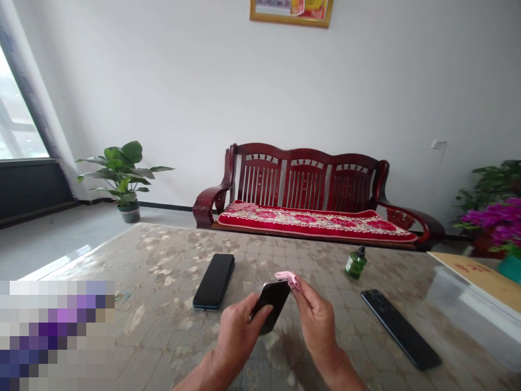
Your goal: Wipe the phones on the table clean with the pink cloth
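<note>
A dark smartphone [273, 304] is tilted up above the table, gripped along its lower left side by my left hand [240, 328], with the thumb across its face. My right hand [319, 317] pinches a small pink cloth [288, 278] against the phone's upper right corner. Left of my hands, another black phone [214, 281] lies face up, with a bluish edge beneath it. A third dark phone [401, 328] rests at an angle to the right. Beyond it stands a small green bottle [356, 264] with a black top.
The table [163, 326] wears a patterned, glossy cover. At its right edge are a clear plastic box [459, 309] and a tan board or folder [480, 271]. A red wooden bench [307, 179] stands behind, a potted plant [129, 209] at left, purple flowers [494, 220] at right.
</note>
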The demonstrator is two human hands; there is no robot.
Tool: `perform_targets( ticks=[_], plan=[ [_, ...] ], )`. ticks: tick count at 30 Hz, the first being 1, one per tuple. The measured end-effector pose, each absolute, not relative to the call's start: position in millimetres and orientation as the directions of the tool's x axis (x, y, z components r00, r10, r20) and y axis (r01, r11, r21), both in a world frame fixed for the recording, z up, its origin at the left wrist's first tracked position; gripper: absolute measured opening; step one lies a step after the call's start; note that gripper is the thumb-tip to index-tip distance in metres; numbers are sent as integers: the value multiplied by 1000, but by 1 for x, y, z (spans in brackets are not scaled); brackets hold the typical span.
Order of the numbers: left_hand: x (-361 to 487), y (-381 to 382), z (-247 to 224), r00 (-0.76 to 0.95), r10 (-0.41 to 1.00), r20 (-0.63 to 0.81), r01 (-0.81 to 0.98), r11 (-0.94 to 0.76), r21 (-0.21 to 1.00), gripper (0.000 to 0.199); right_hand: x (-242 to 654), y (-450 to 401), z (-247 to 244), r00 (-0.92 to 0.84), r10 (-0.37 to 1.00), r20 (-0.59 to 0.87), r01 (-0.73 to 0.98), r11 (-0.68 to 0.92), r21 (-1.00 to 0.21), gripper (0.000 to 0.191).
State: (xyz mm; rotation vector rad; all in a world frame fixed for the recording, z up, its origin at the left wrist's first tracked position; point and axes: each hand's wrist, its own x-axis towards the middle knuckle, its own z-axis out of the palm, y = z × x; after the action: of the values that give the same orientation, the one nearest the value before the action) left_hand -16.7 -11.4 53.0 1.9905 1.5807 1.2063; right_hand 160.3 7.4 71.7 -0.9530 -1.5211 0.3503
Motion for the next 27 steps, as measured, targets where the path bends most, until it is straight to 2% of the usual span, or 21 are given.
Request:
perform_targets(
  ticks=[3, 7, 10, 12, 13, 17, 20, 23, 27],
  plan=[
    [-14, -9, 43, 12, 915, 403, 547, -343, 764, 23, 149, 3, 70, 200, 837, 509, 212, 471, -856, 32],
    [-12, -8, 42, 20, 909, 415, 495, -370, 786, 17, 146, 0, 81, 153, 879, 451, 154, 430, -890, 32],
    [-13, -11, 57, 7, 872, 490, 546, -414, 729, 10, 150, -1, 88, 113, 844, 524, 234, 490, -840, 26],
    [-16, -15, 73, 60, 857, 512, 549, -456, 700, 19, 152, -2, 90, 70, 780, 621, 321, 572, -755, 22],
    [-17, -18, 82, 81, 852, 516, 563, -467, 682, 17, 153, -4, 91, 33, 739, 673, 361, 619, -697, 21],
    [-22, -27, 109, 202, 872, 446, 711, -444, 545, 7, 149, -9, 93, -149, 584, 798, 455, 757, -469, 28],
    [-26, -28, 113, 248, 879, 407, 766, -435, 473, 12, 146, -9, 88, -232, 529, 817, 486, 790, -374, 37],
    [-31, -24, 107, 190, 909, 372, 797, -364, 483, 20, 149, -2, 72, -246, 540, 805, 507, 780, -368, 39],
    [-37, -14, 97, 48, 926, 375, 786, -267, 558, 29, 163, 11, 42, -191, 643, 741, 524, 706, -477, 32]
  ],
)
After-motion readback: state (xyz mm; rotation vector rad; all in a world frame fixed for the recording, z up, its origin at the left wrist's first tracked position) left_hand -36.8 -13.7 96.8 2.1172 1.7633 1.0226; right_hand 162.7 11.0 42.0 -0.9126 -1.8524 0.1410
